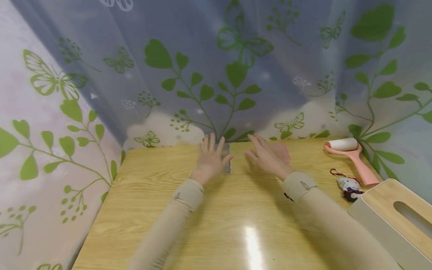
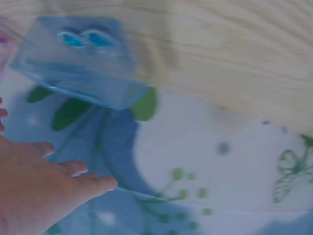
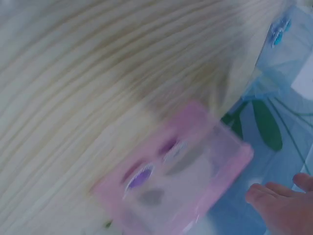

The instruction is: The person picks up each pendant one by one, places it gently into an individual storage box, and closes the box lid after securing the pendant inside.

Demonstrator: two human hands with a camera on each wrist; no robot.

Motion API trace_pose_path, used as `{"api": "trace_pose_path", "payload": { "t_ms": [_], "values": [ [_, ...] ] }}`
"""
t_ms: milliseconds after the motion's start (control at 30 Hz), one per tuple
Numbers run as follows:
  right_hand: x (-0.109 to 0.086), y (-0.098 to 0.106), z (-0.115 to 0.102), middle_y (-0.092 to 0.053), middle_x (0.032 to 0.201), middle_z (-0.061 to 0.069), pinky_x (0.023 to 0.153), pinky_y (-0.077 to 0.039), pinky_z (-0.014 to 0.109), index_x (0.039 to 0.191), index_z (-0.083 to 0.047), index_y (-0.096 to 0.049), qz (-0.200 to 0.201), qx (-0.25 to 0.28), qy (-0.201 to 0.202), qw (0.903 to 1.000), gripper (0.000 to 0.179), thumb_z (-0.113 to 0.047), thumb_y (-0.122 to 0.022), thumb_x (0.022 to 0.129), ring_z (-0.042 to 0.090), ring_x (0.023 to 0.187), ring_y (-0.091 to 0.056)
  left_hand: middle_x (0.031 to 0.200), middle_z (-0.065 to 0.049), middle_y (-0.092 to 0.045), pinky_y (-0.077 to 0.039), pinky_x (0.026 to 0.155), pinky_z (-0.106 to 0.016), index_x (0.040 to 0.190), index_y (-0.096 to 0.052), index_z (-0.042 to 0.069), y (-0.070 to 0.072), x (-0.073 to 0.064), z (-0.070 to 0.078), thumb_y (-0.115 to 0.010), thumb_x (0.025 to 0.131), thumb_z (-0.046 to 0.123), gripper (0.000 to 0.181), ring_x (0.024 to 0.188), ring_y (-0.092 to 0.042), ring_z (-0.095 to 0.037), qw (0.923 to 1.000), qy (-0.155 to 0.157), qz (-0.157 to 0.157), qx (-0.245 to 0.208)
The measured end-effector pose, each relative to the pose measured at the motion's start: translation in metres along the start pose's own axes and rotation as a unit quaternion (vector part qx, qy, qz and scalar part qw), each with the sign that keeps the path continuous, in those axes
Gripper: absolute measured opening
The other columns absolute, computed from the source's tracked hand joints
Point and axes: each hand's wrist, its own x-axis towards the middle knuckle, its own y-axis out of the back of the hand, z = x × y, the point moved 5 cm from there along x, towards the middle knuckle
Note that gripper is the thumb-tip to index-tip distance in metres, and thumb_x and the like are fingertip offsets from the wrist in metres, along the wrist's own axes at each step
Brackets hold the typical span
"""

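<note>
My left hand (image 1: 210, 161) hovers with fingers spread in front of a clear blue box (image 2: 83, 63), covering part of it in the head view. Two shiny blue oval gems show on that box in the left wrist view. My right hand (image 1: 264, 155) reaches forward, fingers extended, just left of a see-through pink box (image 1: 281, 152). In the right wrist view the pink box carries purple oval gems, and the fingers (image 3: 264, 193) are beside it, apart from it. Both boxes stand at the far edge of the wooden table (image 1: 162, 195). Neither hand holds anything.
A leaf-and-butterfly patterned curtain (image 1: 189, 90) hangs right behind the table's far edge. On the right lie a pink lint roller (image 1: 359, 161) and a small plush cat keychain (image 1: 349, 186). A tissue box with a wooden lid (image 1: 381, 198) stands at the near right.
</note>
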Motion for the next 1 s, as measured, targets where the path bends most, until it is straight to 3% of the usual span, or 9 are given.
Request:
{"api": "trace_pose_path", "payload": {
  "t_ms": [100, 200, 367, 433, 533, 633, 700, 833, 1000],
  "values": [
    [0.012, -0.014, -0.005, -0.015, 0.173, 0.030, 0.126, -0.027, 0.071, 0.169, -0.009, -0.016, -0.005, 0.003, -0.010, 0.9999, 0.073, -0.039, -0.050, 0.112, 0.052, 0.159, -0.024, 0.178, -0.021, -0.001, -0.010, 0.133, -0.066, 0.171, -0.009, 0.020, -0.005, 0.002, -0.019, -0.023, 0.108, 0.068, 0.080, 0.166, 0.000, -0.043, 0.9997, 0.015, -0.003, -0.020],
    [0.025, -0.029, -0.007, -0.012, 0.174, 0.031, 0.125, -0.024, 0.074, 0.169, -0.010, -0.013, -0.009, 0.003, -0.017, 0.9998, 0.074, -0.041, -0.048, 0.112, 0.054, 0.159, -0.021, 0.178, -0.022, 0.000, -0.008, 0.133, -0.066, 0.171, -0.010, 0.017, -0.014, 0.005, -0.036, -0.020, 0.107, 0.070, 0.083, 0.166, -0.001, -0.045, 0.9968, 0.031, -0.011, -0.074],
    [0.041, -0.050, -0.014, -0.005, 0.173, 0.034, 0.127, -0.021, 0.074, 0.171, -0.015, -0.005, -0.039, -0.007, -0.040, 0.9984, 0.080, -0.059, -0.033, 0.111, 0.057, 0.158, -0.017, 0.177, -0.025, -0.004, -0.012, 0.135, -0.061, 0.170, -0.008, 0.008, -0.033, 0.007, -0.053, -0.014, 0.107, 0.071, 0.089, 0.165, -0.007, -0.045, 0.9845, 0.054, -0.020, -0.165],
    [0.045, -0.056, -0.017, -0.003, 0.173, 0.034, 0.128, -0.017, 0.074, 0.171, -0.018, -0.002, -0.055, -0.023, -0.052, 0.9969, 0.084, -0.068, -0.025, 0.108, 0.057, 0.159, -0.014, 0.177, -0.025, -0.005, -0.014, 0.134, -0.062, 0.169, -0.007, 0.006, -0.038, 0.008, -0.057, -0.013, 0.108, 0.070, 0.089, 0.164, -0.010, -0.046, 0.9755, 0.062, -0.024, -0.210],
    [0.051, -0.065, -0.021, -0.001, 0.175, 0.031, 0.128, -0.008, 0.077, 0.171, -0.022, 0.001, -0.073, -0.050, -0.066, 0.9939, 0.089, -0.077, -0.017, 0.104, 0.056, 0.161, -0.005, 0.177, -0.024, -0.007, -0.016, 0.133, -0.064, 0.169, -0.006, 0.006, -0.041, 0.008, -0.061, -0.013, 0.108, 0.069, 0.089, 0.163, -0.013, -0.047, 0.9550, 0.076, -0.034, -0.285],
    [0.053, -0.074, -0.021, -0.002, 0.176, 0.027, 0.126, -0.003, 0.080, 0.171, -0.026, 0.001, -0.084, -0.063, -0.081, 0.9912, 0.090, -0.080, -0.014, 0.102, 0.055, 0.162, -0.002, 0.177, -0.023, -0.011, -0.016, 0.132, -0.067, 0.170, -0.005, 0.007, -0.041, 0.007, -0.062, -0.013, 0.108, 0.070, 0.088, 0.163, -0.016, -0.047, 0.9332, 0.088, -0.044, -0.346],
    [0.055, -0.078, -0.022, -0.003, 0.176, 0.026, 0.127, -0.004, 0.079, 0.171, -0.025, -0.001, -0.087, -0.065, -0.082, 0.9907, 0.089, -0.079, -0.014, 0.103, 0.055, 0.162, -0.002, 0.177, -0.022, -0.012, -0.015, 0.133, -0.064, 0.169, -0.005, 0.006, -0.041, 0.008, -0.061, -0.013, 0.107, 0.070, 0.090, 0.163, -0.017, -0.045, 0.9241, 0.089, -0.049, -0.368],
    [0.058, -0.083, -0.025, -0.006, 0.174, 0.031, 0.130, -0.009, 0.073, 0.171, -0.021, -0.003, -0.090, -0.045, -0.077, 0.9920, 0.087, -0.075, -0.016, 0.105, 0.057, 0.160, -0.008, 0.177, -0.021, -0.015, -0.014, 0.134, -0.063, 0.169, -0.008, 0.005, -0.040, 0.011, -0.059, -0.012, 0.106, 0.073, 0.092, 0.164, -0.017, -0.044, 0.9165, 0.086, -0.055, -0.387],
    [0.061, -0.086, -0.031, -0.011, 0.174, 0.031, 0.130, -0.018, 0.071, 0.171, -0.017, -0.002, -0.094, 0.025, -0.087, 0.9914, 0.089, -0.075, -0.015, 0.105, 0.057, 0.159, -0.016, 0.176, -0.021, -0.017, -0.016, 0.133, -0.063, 0.168, -0.013, 0.003, -0.035, 0.012, -0.056, -0.015, 0.106, 0.073, 0.093, 0.163, -0.018, -0.043, 0.9104, 0.077, -0.055, -0.403]
  ]
}}
